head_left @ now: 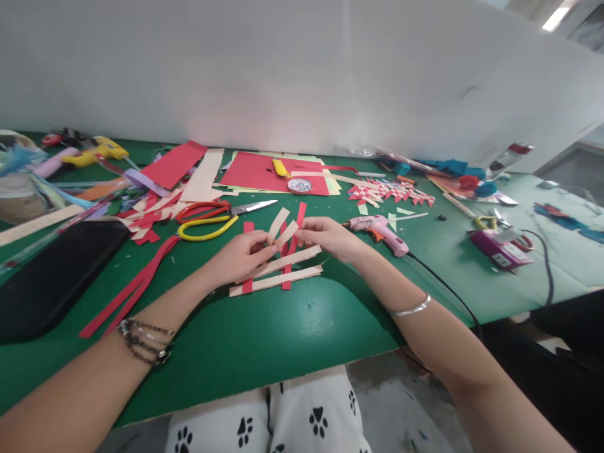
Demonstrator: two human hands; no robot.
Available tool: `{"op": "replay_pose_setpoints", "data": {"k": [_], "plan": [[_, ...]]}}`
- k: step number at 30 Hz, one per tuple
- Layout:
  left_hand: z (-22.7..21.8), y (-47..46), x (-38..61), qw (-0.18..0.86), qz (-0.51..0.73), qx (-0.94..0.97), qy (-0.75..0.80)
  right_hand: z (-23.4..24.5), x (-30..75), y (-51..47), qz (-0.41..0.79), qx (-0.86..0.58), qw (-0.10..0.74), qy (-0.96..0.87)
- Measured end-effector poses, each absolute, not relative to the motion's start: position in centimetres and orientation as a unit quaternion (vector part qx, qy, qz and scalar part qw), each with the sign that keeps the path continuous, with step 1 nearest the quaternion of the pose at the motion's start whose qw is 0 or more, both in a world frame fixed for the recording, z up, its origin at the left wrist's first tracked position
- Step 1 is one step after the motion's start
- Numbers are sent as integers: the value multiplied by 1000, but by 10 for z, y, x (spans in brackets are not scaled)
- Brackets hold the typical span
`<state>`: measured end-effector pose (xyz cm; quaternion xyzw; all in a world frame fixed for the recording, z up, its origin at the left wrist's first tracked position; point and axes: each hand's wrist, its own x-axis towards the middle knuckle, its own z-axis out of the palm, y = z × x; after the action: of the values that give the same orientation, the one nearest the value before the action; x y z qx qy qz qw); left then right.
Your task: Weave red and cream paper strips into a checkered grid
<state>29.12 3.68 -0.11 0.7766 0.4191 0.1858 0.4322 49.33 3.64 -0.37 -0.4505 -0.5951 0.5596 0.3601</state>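
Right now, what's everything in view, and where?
Overlapping strips: several, red and cream, centre
Large scissors: one, red and yellow, left
Glue gun: one, pink, right of centre
Second glue gun: one, yellow, far left
Flat case: one, black, left
Strip pile: many, red and cream, left rear
Large sheet: one, red, centre rear
Dish: one, speckled, on large sheet
Small tool: one, yellow, behind dish
Checked pieces: several, red and white, right rear
Box: one, purple, right
Table: one, green, beneath these
Wall: one, grey, behind
Clutter: uncountable, mixed colours, both ends
Trousers: one pair, white, below
Bracelets: several, dark, left wrist
Bangle: one, silver, right wrist
Left hand: one, at strips
Right hand: one, at strips
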Motion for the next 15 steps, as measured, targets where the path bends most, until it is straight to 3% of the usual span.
{"op": "replay_pose_setpoints", "data": {"k": [8, 15], "plan": [[-6, 40, 288, 433, 197, 783, 400, 6, 504, 36, 541, -415, 357, -638], [-12, 41, 292, 349, 197, 814, 421, 6, 508, 37, 466, -402, 330, -716]]}}
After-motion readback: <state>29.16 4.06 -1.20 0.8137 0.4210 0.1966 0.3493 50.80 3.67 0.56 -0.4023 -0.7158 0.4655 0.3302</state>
